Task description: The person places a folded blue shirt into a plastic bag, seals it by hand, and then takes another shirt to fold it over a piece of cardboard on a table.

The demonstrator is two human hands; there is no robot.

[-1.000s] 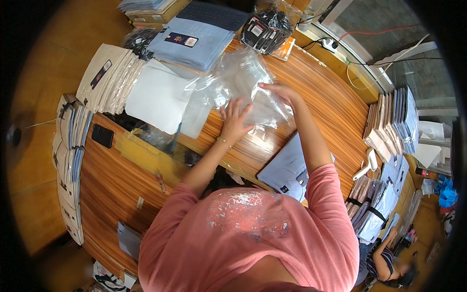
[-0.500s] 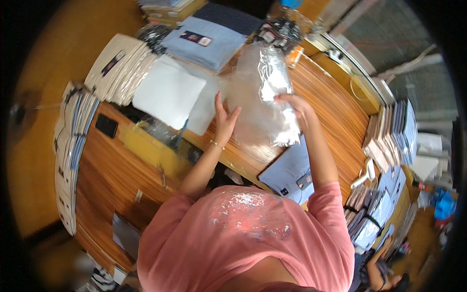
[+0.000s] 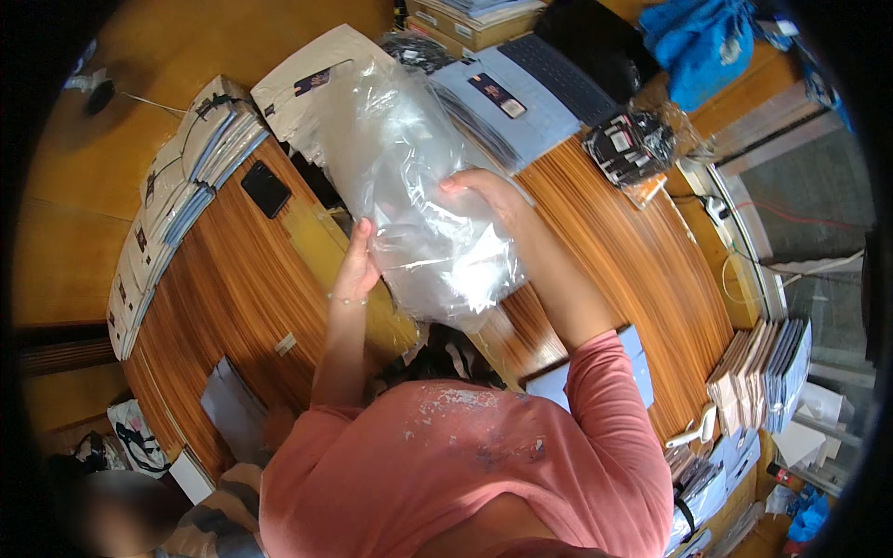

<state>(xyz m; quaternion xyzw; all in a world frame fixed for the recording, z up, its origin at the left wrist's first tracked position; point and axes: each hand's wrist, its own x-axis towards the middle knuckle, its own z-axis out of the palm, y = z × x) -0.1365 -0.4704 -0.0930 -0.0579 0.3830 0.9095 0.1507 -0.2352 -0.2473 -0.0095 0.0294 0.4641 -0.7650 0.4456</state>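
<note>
Hold the plastic (image 3: 409, 200) by both long sides and keep the tension even; thin, slick film of this kind is likely to slide and crease under a one-sided grip. The plastic lies between the two hands, slanting up and left over the table (image 3: 581, 242), its upper end in front of the beige stack (image 3: 293, 102). Whether it touches the stack cannot be told.

Left hand (image 3: 356, 268): thumb raised along the plastic's left edge; the fingers are hidden, so the firmness of the grip cannot be told. Right hand (image 3: 488, 193): partly curled, thumb and fingertips closed on the plastic near its right side. Press with the finger pads rather than the nails to avoid tearing. Where glare hides the edges, locate them by touch.

Surface: glossy, striped wood grain. A blue shirt (image 3: 636, 358) lies beside the right sleeve. Left of the plastic is a phone (image 3: 266, 190); farther left runs a row of folded garments (image 3: 177, 214). Beyond the plastic lies a blue stack (image 3: 493, 98), with a blue bag (image 3: 696, 51) farther off.

Room: a window (image 3: 819, 177) stands at the right, with cords before it.
</note>
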